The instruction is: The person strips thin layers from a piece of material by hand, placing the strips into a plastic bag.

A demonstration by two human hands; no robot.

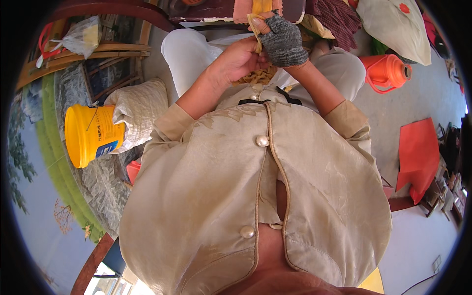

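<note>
My left hand (241, 57) is bare, its fingers closed on the lower part of a folded yellowish strip (255, 32). In a grey knitted fingerless glove, my right hand (282, 38) pinches the upper part of that strip between thumb and fingers. The two hands meet above my lap. Beneath them lies a heap of yellowish-brown folded pieces (260, 76), partly hidden by my hands. Just beyond the hands, a pink cloth with zigzag edges (241, 11) and a yellow band (261, 5) lie on a dark red table (206, 11). What the strip is made of, I cannot tell.
A yellow bucket (92, 132) and a whitish woven sack (142, 107) stand at the left, near a wooden rack (107, 51) with a plastic bag (84, 36). At the right are an orange-red thermos flask (389, 72), a large white bag (396, 27) and a red sheet (420, 155).
</note>
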